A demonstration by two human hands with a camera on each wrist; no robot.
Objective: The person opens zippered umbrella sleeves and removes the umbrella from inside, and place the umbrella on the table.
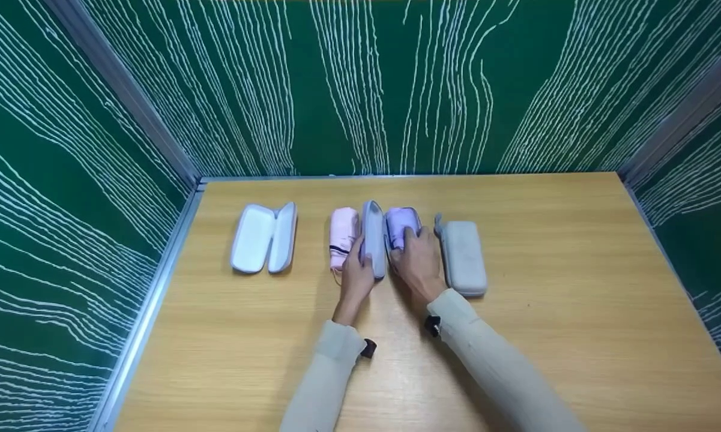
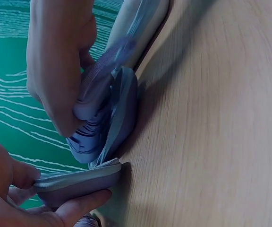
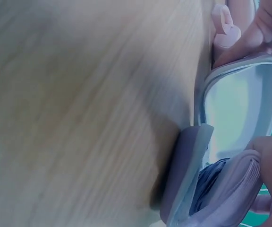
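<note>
A grey zip case lies unfolded in the middle of the table, its left half (image 1: 373,243) raised on edge. My left hand (image 1: 358,277) grips that half, with thumb on one side and fingers on the other, as the left wrist view shows. A folded purple umbrella (image 1: 401,221) is at the case's right half (image 2: 124,111), partly within it. My right hand (image 1: 421,259) holds the umbrella from above; its loose strap (image 2: 108,59) sticks up in the left wrist view. Just left of my left hand lies a folded pink umbrella (image 1: 343,227) with a dark band.
To the left lies an open hard case (image 1: 253,239) with a pale lining. A closed grey zip case (image 1: 464,258) with a loop stands beside my right hand. Green walls (image 1: 348,90) with white lines border the wooden table (image 1: 576,288) at the back and sides.
</note>
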